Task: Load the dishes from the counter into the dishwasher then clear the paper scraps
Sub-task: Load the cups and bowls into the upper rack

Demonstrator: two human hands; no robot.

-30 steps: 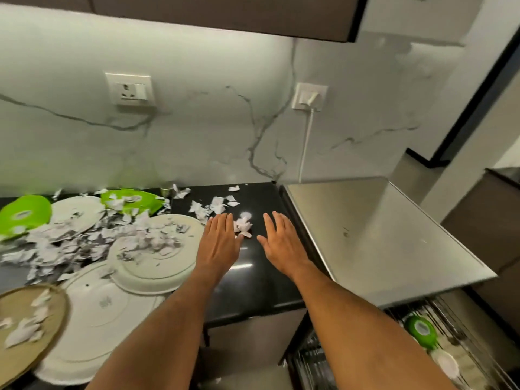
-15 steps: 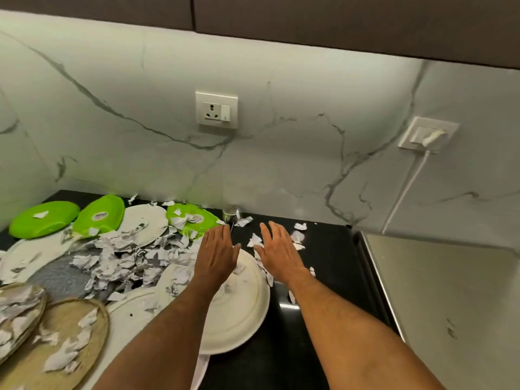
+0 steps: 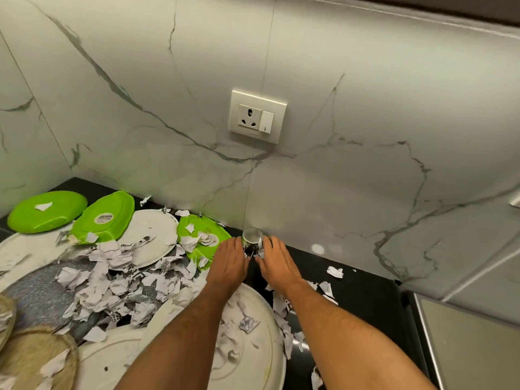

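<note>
Nearest the front edge of the black bench (image 3: 363, 299), two bare forearms reach in from below and run toward the back wall. Under them sits a large white plate (image 3: 253, 342) strewn with torn paper scraps (image 3: 118, 282), and at the front left corner lie woven brown plates (image 3: 33, 358), also carrying scraps. A second white plate (image 3: 107, 367) lies between the woven ones and the left forearm.

Farther in, the left hand (image 3: 228, 265) lies palm down, fingers straight and close together, pointing toward the back edge. The right hand (image 3: 277, 264) lies beside it in the same pose, fingers extended and lightly spread. Neither grip is closed around anything; both are flat and open. The fingertips of both hands flank a small steel cup (image 3: 252, 240), which stands upside down at the back edge against the marble wall. Whether the fingertips actually touch the cup cannot be told.

To the left, the scrap heap covers the middle of the bench and spills onto another white plate (image 3: 152, 235). Three green plates (image 3: 46, 211) lie upside down along the back edge toward the left corner, the nearest one just beside the left hand. A few loose scraps lie on the bare bench right of the right hand. Above, a wall socket (image 3: 258, 116) is set in the marble.
</note>
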